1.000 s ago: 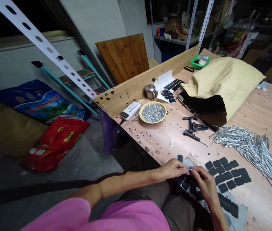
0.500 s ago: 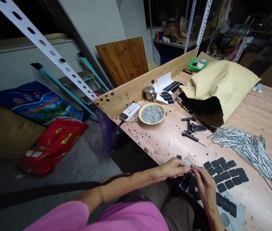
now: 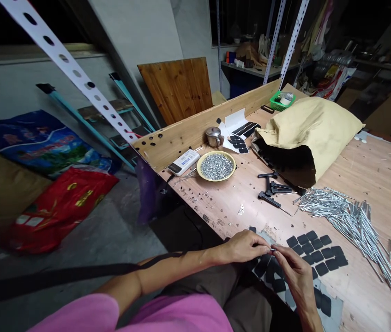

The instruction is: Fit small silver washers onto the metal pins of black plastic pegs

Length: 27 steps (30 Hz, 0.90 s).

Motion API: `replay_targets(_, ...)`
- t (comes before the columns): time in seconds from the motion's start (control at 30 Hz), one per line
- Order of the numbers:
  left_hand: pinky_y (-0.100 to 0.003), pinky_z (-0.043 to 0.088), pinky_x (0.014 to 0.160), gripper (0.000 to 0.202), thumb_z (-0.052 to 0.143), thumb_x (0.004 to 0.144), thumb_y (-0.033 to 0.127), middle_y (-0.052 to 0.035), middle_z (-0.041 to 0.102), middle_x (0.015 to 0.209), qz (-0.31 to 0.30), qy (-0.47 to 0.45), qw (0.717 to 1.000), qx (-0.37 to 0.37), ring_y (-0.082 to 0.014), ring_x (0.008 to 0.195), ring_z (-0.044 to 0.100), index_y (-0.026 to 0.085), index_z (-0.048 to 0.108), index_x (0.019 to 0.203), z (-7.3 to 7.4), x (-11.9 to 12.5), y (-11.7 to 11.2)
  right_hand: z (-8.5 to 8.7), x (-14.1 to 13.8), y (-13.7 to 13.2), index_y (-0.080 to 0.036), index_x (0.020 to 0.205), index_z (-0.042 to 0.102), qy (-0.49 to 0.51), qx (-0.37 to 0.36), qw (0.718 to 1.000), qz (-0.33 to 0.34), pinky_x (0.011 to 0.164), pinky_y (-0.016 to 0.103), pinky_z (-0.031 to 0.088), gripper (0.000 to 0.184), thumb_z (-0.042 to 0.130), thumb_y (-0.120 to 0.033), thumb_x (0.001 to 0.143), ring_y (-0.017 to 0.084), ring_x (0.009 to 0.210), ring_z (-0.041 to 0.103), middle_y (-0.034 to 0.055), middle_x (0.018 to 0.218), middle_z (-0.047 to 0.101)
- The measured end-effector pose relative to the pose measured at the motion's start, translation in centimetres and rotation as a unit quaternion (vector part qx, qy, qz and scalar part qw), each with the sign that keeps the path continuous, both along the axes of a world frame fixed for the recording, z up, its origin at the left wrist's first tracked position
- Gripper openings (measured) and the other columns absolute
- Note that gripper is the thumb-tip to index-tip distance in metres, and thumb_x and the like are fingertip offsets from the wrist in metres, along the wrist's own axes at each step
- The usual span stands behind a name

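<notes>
My left hand [image 3: 245, 246] and my right hand [image 3: 294, 272] meet fingertip to fingertip at the near edge of the wooden table [image 3: 371, 170]. Both are pinched on one tiny piece between them, too small to name. Under the hands lies a grey backing sheet [image 3: 333, 309] with several black pads [image 3: 320, 253] stuck on it. A heap of thin metal pins [image 3: 347, 216] lies to the right of the hands. Farther back stands a yellow dish [image 3: 216, 166] filled with small silvery parts.
A big tan paper sack [image 3: 313, 129] lies open at the back right, with black pin-tipped parts [image 3: 273, 189] before it. A metal pot [image 3: 213, 136], a white device [image 3: 183, 162] and white pad sheets [image 3: 238, 133] sit along the wooden back rail [image 3: 198, 127]. Bags lie on the floor at left.
Both hands stay pinched together at the table's edge; the fingertips shift slightly. The view has moved a little, nothing else on the table has changed.
</notes>
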<state>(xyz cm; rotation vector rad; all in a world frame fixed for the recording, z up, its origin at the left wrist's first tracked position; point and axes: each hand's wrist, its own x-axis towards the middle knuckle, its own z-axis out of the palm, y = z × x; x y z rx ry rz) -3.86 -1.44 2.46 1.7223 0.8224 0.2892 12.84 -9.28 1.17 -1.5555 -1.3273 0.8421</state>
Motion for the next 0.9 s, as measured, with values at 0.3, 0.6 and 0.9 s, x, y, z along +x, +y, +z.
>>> replay_targets(0.3, -0.020, 0.042, 0.063, 0.029, 0.048, 0.089, 0.028, -0.0056, 0.072, 0.084, -0.033, -0.005, 0.999, 0.027, -0.0155, 0.074, 0.063, 0.015, 0.071, 0.100, -0.1, -0.3, -0.3, 0.5, -0.4, -0.4, -0.025, 0.073, 0.071, -0.078, 0.039, 0.996, 0.002, 0.058, 0.026, 0.052, 0.025, 0.058, -0.046, 0.079, 0.018, 0.063, 0.065, 0.0028, 0.068, 0.070)
replay_targets(0.6, -0.017, 0.044, 0.070, 0.023, 0.052, 0.087, 0.023, -0.0037, 0.073, 0.094, -0.051, 0.000, 0.997, 0.060, -0.0145, 0.082, 0.066, 0.015, 0.072, 0.097, 0.4, -0.3, -0.4, 0.4, -0.4, -0.8, -0.023, 0.079, 0.057, -0.215, 0.151, 0.963, 0.060, 0.053, 0.021, 0.044, 0.018, 0.046, -0.031, 0.091, 0.012, 0.059, 0.056, -0.0005, 0.067, 0.060)
replay_targets(0.9, -0.015, 0.044, 0.065, 0.020, 0.052, 0.088, 0.026, 0.0011, 0.073, 0.089, -0.063, 0.018, 0.971, 0.229, -0.0107, 0.079, 0.067, 0.022, 0.071, 0.094, -0.7, -0.6, -1.1, 0.0, -0.1, -0.4, -0.021, 0.080, 0.049, -0.436, 0.262, 0.854, 0.113, 0.061, 0.028, 0.037, 0.021, 0.035, -0.021, 0.095, 0.015, 0.062, 0.044, 0.0008, 0.066, 0.052)
